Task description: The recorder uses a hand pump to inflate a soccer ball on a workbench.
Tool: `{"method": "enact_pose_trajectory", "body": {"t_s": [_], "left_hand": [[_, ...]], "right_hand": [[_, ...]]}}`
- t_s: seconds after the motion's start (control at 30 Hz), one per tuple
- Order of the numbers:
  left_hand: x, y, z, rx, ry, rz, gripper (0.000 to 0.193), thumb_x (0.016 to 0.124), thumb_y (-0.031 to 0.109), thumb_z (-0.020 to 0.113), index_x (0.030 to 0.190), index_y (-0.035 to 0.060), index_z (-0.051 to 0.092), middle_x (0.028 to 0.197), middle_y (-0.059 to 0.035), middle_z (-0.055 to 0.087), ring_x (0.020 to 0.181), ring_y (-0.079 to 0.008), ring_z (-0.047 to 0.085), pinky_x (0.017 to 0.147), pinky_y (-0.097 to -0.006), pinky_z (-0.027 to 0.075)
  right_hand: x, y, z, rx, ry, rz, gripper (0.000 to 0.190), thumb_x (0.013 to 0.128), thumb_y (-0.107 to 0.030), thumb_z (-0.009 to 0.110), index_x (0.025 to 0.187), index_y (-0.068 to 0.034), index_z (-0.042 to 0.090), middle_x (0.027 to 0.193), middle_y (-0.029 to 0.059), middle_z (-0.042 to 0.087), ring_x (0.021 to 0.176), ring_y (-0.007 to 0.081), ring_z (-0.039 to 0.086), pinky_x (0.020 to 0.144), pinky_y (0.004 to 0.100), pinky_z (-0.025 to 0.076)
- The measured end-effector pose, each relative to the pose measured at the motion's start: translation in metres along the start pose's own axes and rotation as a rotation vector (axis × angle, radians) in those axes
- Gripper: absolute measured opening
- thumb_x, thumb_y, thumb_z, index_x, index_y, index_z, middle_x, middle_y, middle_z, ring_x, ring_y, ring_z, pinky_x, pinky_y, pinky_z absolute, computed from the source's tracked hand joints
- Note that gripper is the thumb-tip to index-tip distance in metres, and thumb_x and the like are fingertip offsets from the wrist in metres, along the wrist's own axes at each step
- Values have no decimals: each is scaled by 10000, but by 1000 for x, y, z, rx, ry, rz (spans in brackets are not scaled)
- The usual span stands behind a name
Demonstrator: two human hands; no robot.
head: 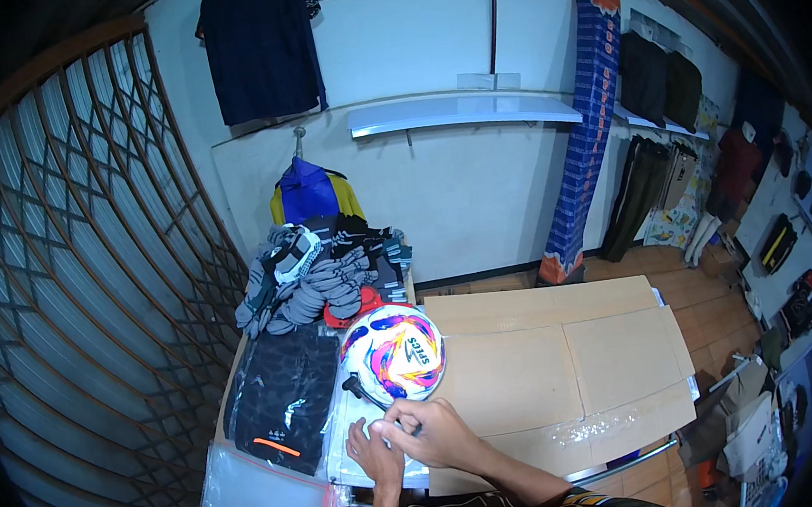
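A white football with pink, orange and blue swirls (394, 354) rests on the table, in front of a heap of grey socks (315, 282). Just below the ball, my right hand (427, 427) has its fingers curled around the end of a thin dark tool or cord; a black piece (352, 385) lies against the ball's left side and seems to belong to it. My left hand (375, 456) is beside the right one, its fingers loosely bent and pointing up. Whether it holds anything cannot be told. Left of the hands lies a black garment in clear plastic (281, 399).
Flattened cardboard (509, 381) covers the table's right part. Clear plastic bags (268, 504) are stacked at the near left. A red object (360, 303) touches the socks behind the ball. A folding metal gate (93, 278) stands at left, a wall shelf (463, 113) beyond.
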State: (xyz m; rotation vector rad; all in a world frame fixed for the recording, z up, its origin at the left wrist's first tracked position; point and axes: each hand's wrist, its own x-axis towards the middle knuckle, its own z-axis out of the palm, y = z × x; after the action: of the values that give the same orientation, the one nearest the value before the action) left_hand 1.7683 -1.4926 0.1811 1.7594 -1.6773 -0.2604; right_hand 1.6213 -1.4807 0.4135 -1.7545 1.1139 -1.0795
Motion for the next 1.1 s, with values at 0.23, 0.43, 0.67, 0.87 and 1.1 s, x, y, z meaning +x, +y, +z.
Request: {"method": "enact_pose_trajectory", "body": {"t_s": [0.23,0.43,0.67,0.87,1.1], "left_hand": [[1,-1,0,36,-15,16,418,903,259,688,1218,-3,605,1389,-215,506,1402,-416,390,1147,-591,259],[-2,0,2,38,-24,-35,447,894,275,699,1233,-5,616,1411,-208,504,1408,-412,386,1147,-590,260],[3,-8,6,4,-95,-40,420,885,266,722,1202,7,633,1400,-224,508,1406,-423,384,1143,-598,260],[1,-4,5,21,31,47,411,891,194,699,1234,-13,607,1394,-228,505,1399,-440,388,1140,-611,259],[0,-6,5,48,-3,-2,456,872,228,726,1232,-27,609,1403,-223,504,1405,-419,389,1150,-598,257]], "right_hand": [[8,57,47,-45,87,-48,266,938,-266,732,855,-17,689,527,98,520,456,147,446,486,345,365],[11,69,45,-63,66,10,303,949,-316,719,876,-22,700,537,101,540,473,154,481,508,346,393],[-6,-1,1,36,-6,-73,286,954,-294,731,915,-12,700,513,56,504,463,121,423,500,319,364],[13,13,9,-40,-3,42,248,949,-263,728,893,-24,696,523,74,541,455,134,466,502,318,391],[9,68,48,-113,87,-94,278,935,-283,726,858,-17,692,573,134,593,464,245,548,499,367,425]]}}
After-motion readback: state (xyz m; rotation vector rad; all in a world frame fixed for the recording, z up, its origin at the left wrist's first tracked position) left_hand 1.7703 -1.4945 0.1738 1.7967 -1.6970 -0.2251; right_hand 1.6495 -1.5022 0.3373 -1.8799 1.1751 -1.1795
